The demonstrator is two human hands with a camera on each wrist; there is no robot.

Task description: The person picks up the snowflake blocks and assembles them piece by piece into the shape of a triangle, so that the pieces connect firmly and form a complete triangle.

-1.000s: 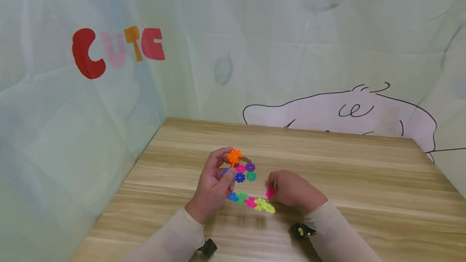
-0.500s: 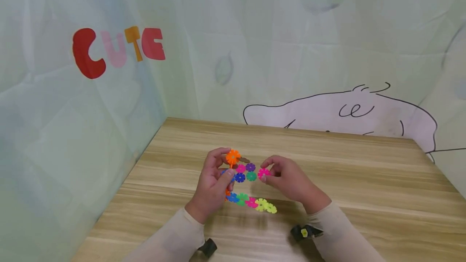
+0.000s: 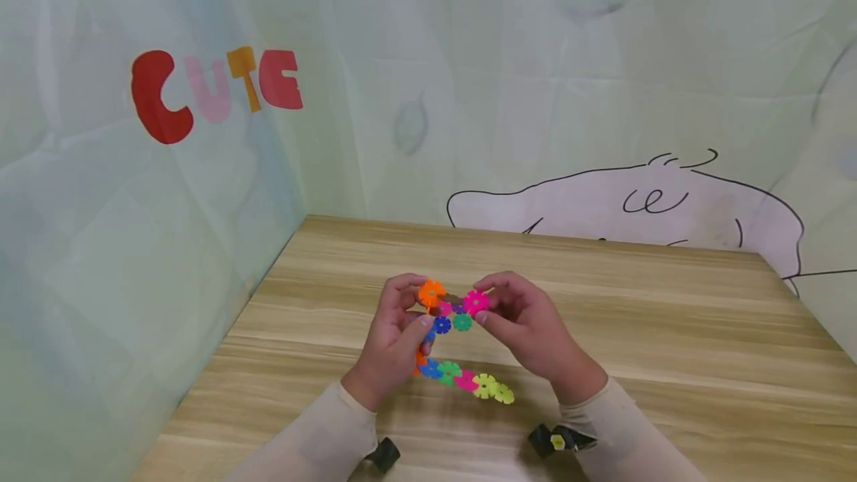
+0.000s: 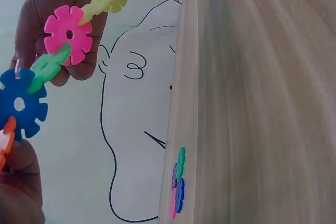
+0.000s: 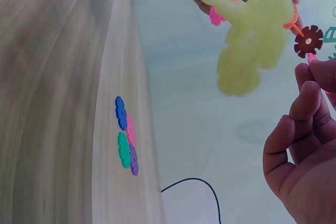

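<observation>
My left hand [image 3: 384, 344] holds a chain of interlocking snowflake discs above the table, its thumb and fingers around the chain's middle. An orange disc [image 3: 431, 293] and a brown disc [image 5: 308, 41] form the upper end. From below the hand the chain runs right through blue [image 4: 20, 103], green and pink [image 4: 68, 34] discs to yellow ones [image 3: 485, 386]. My right hand [image 3: 532, 329] pinches a separate-coloured pink disc [image 3: 476, 302] between thumb and fingers at the brown disc's edge. Whether those two discs are slotted together, I cannot tell.
Several loose discs lie on the wooden table [image 3: 321, 281] beyond the hands, among them a blue one [image 3: 442, 324] and a green one [image 3: 463, 322]. Fabric walls [image 3: 375, 80] stand at the back and left of the table.
My right hand has moved up and left with the pink disc, from beside the chain's yellow end to the brown disc. The left hand stays nearly still, gripping the chain.
</observation>
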